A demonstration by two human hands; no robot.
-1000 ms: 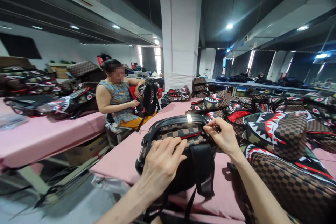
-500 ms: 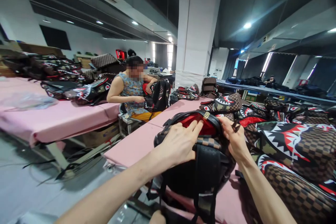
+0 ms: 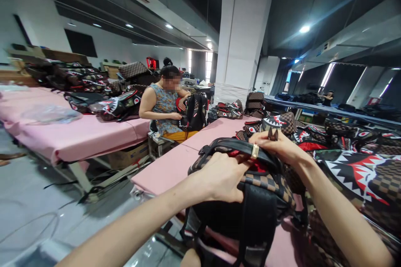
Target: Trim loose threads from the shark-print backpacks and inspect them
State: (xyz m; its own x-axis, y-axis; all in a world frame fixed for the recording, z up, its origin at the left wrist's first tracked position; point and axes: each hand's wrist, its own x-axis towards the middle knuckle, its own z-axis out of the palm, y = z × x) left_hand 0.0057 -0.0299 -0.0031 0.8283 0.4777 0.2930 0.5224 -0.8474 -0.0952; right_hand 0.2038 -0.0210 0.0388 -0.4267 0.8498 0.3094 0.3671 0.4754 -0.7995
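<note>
A black and brown checkered backpack [image 3: 232,217] stands on the pink table in front of me, its top opening showing red lining. My left hand [image 3: 224,175] reaches over the top, its fingertips hidden inside the opening. At the rim by a gold metal piece [image 3: 255,151], my right hand [image 3: 275,144] pinches the black edge, with a small dark item [image 3: 272,134] sticking up at its fingers. Black shoulder straps hang down the side that faces me.
Shark-mouth patterned bags [image 3: 360,179] are piled at the right. Across the pink table [image 3: 163,171], a seated person [image 3: 166,100] handles another backpack [image 3: 194,112]. A second pink table [image 3: 94,133] at the left holds bags and clear plastic. A pillar [image 3: 242,33] rises behind.
My right hand has moved left and up onto the rim beside the gold piece. My left hand's fingers have gone deeper into the opening. The view has turned slightly left.
</note>
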